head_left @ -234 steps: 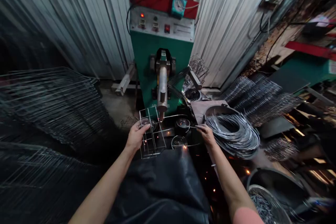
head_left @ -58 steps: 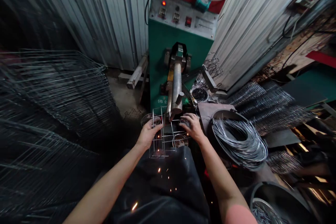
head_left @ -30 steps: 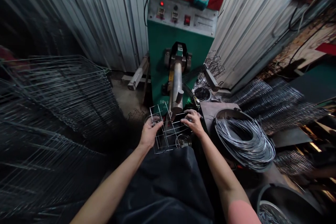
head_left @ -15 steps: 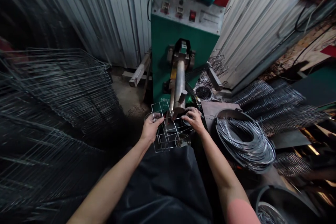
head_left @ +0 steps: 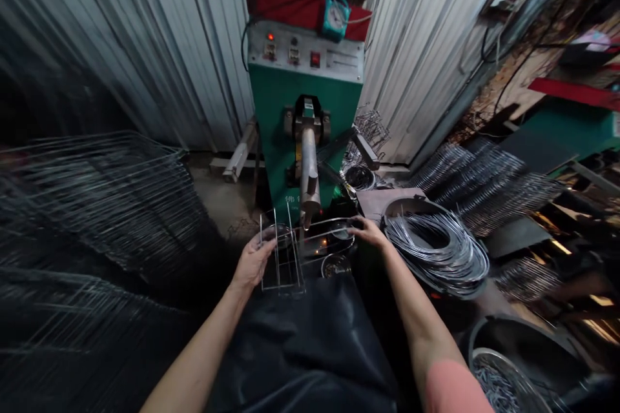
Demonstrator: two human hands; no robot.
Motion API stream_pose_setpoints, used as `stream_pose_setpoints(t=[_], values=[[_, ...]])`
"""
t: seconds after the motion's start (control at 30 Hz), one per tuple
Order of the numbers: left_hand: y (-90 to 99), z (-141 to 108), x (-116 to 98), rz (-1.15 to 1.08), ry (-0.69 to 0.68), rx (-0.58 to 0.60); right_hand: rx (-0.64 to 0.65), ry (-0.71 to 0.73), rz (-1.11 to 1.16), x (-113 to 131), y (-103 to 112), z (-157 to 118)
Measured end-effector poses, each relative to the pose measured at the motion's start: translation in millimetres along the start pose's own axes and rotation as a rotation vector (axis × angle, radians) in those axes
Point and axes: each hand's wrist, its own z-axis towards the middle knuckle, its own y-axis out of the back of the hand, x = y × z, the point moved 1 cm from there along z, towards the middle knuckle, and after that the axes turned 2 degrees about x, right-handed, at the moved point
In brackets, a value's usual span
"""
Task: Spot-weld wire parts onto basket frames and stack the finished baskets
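**Close work, two-handed hold**

From my end of the link, the corrugated wall (head_left: 145, 45) fills the back, with the green spot welder (head_left: 303, 116) standing against it. A big wire coil (head_left: 436, 248) lies to its right, and stacked wire racks (head_left: 97, 200) sit to its left. A dark apron (head_left: 300, 355) covers the lap.

The wire frame (head_left: 281, 258) stands upright just below and left of the welder's electrode (head_left: 306, 219), and a wire loop (head_left: 327, 232) runs sideways from it. My left hand (head_left: 252, 261) wraps the frame's uprights, fingers closed on the wire. My right hand (head_left: 372, 232) presses its fingertips to the loop's far end, though I can't tell from this view whether it truly pinches. A small steel bowl (head_left: 336, 265) sits just below. I'd keep both holds firm and the loop square against the frame.
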Motion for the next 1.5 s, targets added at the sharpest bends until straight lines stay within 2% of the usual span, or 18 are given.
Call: stream_pose_setpoints(t=[0.13,0.23,0.3,0.43,0.57,0.7,0.8,0.97,1.13,1.37,1.5], values=[[35.8,-28.4,6.7,-0.057,0.020,0.004,0.046,0.018,0.151,1.5,-5.0,-40.7],[53.5,-50.0,2.2,-0.095,-0.005,0.006,0.034,0.055,0.335,10.0,-6.9,-67.7],[56.7,-62.7,-6.2,-0.115,-0.020,0.013,0.000,0.082,0.443,13.5,-6.1,-77.6],[48.6,-81.3,-24.8,-0.149,-0.050,0.021,-0.130,0.087,0.571,13.3,-11.9,-79.6],[44.6,-89.8,-29.6,-0.164,0.006,-0.018,-0.210,0.029,0.652,12.9,-26.2,-78.6],[52.1,-91.6,-22.1,-0.218,0.142,-0.007,-0.264,-0.001,0.635,21.8,-32.1,-85.1],[56.4,-93.7,-17.7,-0.228,0.188,0.004,-0.309,0.010,0.610,34.1,-30.1,-92.0],[51.9,-100.7,-22.3,-0.278,0.106,0.073,-0.358,0.104,0.643,51.5,-25.0,-102.4],[49.1,-106.0,-27.8,-0.256,0.087,0.073,-0.378,0.144,0.660,64.1,-22.5,-108.9],[58.7,-105.1,-12.8,-0.359,0.081,0.118,-0.380,0.185,0.492,87.0,-15.0,-114.8],[68.1,-100.6,-6.6,-0.296,0.108,0.114,-0.403,0.269,0.283,113.8,-10.7,-118.9]])
